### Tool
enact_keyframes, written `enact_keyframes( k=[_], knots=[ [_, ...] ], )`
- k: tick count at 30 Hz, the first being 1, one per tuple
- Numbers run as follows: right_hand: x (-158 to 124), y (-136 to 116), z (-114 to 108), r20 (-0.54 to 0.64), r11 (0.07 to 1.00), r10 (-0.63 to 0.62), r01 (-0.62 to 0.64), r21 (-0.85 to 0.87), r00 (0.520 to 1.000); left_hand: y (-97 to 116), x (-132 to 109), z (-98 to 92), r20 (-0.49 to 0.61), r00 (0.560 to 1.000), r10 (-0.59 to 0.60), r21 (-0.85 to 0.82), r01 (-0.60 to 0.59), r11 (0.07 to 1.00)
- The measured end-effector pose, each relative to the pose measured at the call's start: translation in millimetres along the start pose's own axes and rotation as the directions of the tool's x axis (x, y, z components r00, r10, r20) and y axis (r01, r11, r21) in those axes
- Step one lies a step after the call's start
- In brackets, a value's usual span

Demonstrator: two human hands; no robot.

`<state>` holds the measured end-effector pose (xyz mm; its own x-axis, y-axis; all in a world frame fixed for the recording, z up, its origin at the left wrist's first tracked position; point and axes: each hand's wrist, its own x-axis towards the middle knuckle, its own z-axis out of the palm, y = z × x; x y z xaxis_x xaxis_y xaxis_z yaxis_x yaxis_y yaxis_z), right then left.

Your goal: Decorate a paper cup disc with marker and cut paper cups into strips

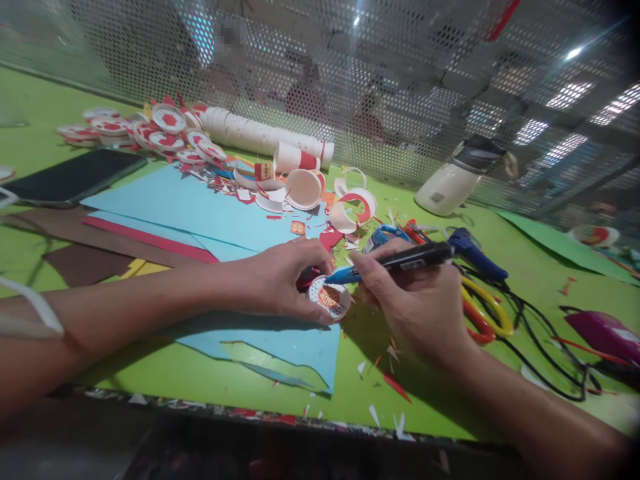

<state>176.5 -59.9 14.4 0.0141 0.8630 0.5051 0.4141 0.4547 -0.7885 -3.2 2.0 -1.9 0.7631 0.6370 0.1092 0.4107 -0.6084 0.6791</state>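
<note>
My left hand pinches a small round paper disc, apparently cut from a paper cup, by its left edge. Blue dots ring an orange-red printed centre on the disc's white face. In my right hand is a marker with a black rear end and a blue front, held like a pen. Its tip points left and meets or nearly meets the upper part of the disc. Light blue paper lies under and behind my left hand.
Behind are a pile of red-and-white discs, stacked paper cups and cut cup pieces. A phone lies left. Rightward are a white bottle, a blue glue gun, yellow-and-red scissors, a cable and a purple object.
</note>
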Motion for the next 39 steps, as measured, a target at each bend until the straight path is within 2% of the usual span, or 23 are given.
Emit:
enact_keyframes(
  k=[2, 4, 12, 26, 39],
  knots=[
    [-0.7, -2.2, -1.7, -0.084, 0.999, -0.037, 0.036, -0.011, 0.996, -1.1, -0.3, 0.4, -0.005, 1.000, 0.011, 0.000, -0.011, 1.000],
    [-1.4, -3.8, -2.4, -0.102, 0.998, -0.063, 0.062, -0.019, 0.993, -1.7, -0.3, 0.7, -0.006, 1.000, 0.021, -0.001, -0.021, 1.000],
    [-1.1, -3.4, 0.2, 0.048, 1.000, 0.017, -0.017, -0.010, 0.999, 0.6, 0.4, -0.4, 0.002, 1.000, 0.024, -0.032, -0.024, 0.999],
    [-1.4, -2.6, 0.8, 0.107, 0.992, 0.083, -0.093, 0.085, 0.991, 2.4, 0.8, -0.6, 0.024, 1.000, 0.003, -0.005, -0.003, 1.000],
    [-1.2, -2.3, 0.9, 0.115, 0.994, 0.076, -0.085, 0.074, 0.990, 2.6, 0.8, -0.5, 0.020, 1.000, 0.012, -0.005, -0.012, 1.000]
  ],
)
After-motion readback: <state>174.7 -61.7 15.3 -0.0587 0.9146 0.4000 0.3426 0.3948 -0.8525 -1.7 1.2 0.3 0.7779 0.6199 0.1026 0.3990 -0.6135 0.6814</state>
